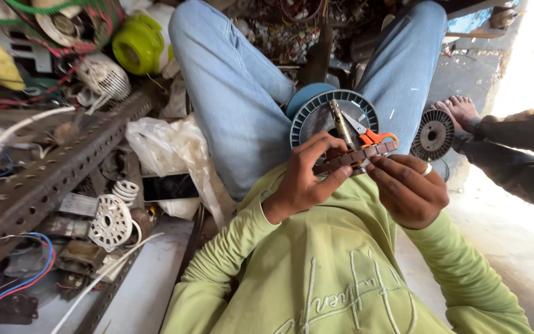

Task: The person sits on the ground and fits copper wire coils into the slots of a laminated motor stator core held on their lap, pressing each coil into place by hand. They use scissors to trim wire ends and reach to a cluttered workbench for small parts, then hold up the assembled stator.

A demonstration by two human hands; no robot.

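My left hand (pixel 304 179) and my right hand (pixel 406 185) together hold a narrow brown slotted strip (pixel 353 158) in front of my chest, each pinching one end. Just beyond it, on a dark round wire spool (pixel 316 114) between my knees, lie orange-handled scissors (pixel 372 133) and a metal rod (pixel 341 120). A ring shows on a finger of my right hand. I wear a light green sweatshirt and blue jeans.
A perforated metal rack (pixel 50 179) full of coils, wires and white fan parts (pixel 111 222) fills the left side. A crumpled plastic bag (pixel 168 145) lies by my left leg. Another person's dark sleeve (pixel 514 133) and bare foot (pixel 461 110) sit at right near a small black spool (pixel 432 134).
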